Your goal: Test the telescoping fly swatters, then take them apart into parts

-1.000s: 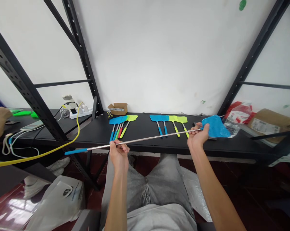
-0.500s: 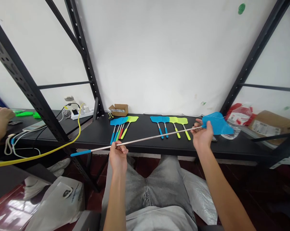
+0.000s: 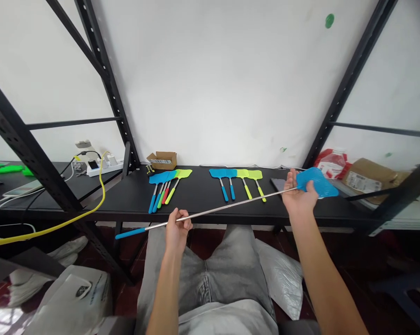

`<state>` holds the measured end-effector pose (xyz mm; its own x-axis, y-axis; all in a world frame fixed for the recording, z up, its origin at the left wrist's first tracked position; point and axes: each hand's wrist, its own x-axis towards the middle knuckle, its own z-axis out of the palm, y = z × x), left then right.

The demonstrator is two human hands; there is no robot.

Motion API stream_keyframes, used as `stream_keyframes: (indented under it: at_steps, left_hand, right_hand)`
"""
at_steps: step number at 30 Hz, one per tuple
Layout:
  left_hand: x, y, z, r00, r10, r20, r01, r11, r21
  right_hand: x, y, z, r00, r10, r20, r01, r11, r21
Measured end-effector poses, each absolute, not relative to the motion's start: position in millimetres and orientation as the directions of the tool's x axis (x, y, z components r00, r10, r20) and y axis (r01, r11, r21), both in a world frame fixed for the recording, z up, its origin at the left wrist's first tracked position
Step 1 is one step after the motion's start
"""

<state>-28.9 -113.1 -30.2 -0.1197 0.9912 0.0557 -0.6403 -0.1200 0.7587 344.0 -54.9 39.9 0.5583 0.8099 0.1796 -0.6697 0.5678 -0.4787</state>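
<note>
Stretched long between my hands is a blue fly swatter (image 3: pixel 227 209) with a thin metal telescopic rod, tilted up to the right. My left hand (image 3: pixel 177 229) is closed round the rod a little above the blue grip. On the right, my right hand (image 3: pixel 300 193) holds the neck and lower part of the blue head, thumb on top. Behind, on the black table, several short swatters (image 3: pixel 166 188) in blue, green, red and yellow lie overlapping at left. A second row of swatters (image 3: pixel 236 179), blue and yellow-green, lies at centre right.
An open cardboard box (image 3: pixel 163 160) stands at the back left of the table (image 3: pixel 196 200). A yellow cable (image 3: pixel 73 218) hangs across the left side. Black shelf posts (image 3: pixel 356 70) rise either side. A red-labelled bottle (image 3: pixel 331 164) and brown package (image 3: pixel 365 176) sit at right.
The swatter's grip end has shifted right and slightly down. My right hand has turned more palm-up at the head. The camera view has swung right, and the other person's hand has left view.
</note>
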Motion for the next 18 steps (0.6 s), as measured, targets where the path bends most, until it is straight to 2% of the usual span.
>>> stream_keyframes:
  at_steps: [5, 7, 12, 18]
  left_hand:
    - [-31, -111, -39, 0.026, 0.999, 0.042, -0.495, -0.024, 0.869]
    - [-31, -111, -39, 0.058, 0.997, 0.056, -0.493, -0.021, 0.87]
    - [-33, -114, -35, 0.018, 0.993, 0.117, -0.547, -0.088, 0.833]
    - [-27, -116, -29, 0.02, 0.992, 0.127, -0.558, -0.094, 0.824]
  right_hand:
    - [341, -58, 38, 0.573, 0.808, 0.136, -0.67, 0.558, -0.489]
    - [337, -59, 40, 0.587, 0.799, 0.132, -0.664, 0.568, -0.486]
    - [322, -61, 47, 0.599, 0.777, 0.194, -0.627, 0.606, -0.49]
    - [306, -64, 50, 0.564, 0.794, 0.226, -0.612, 0.586, -0.531]
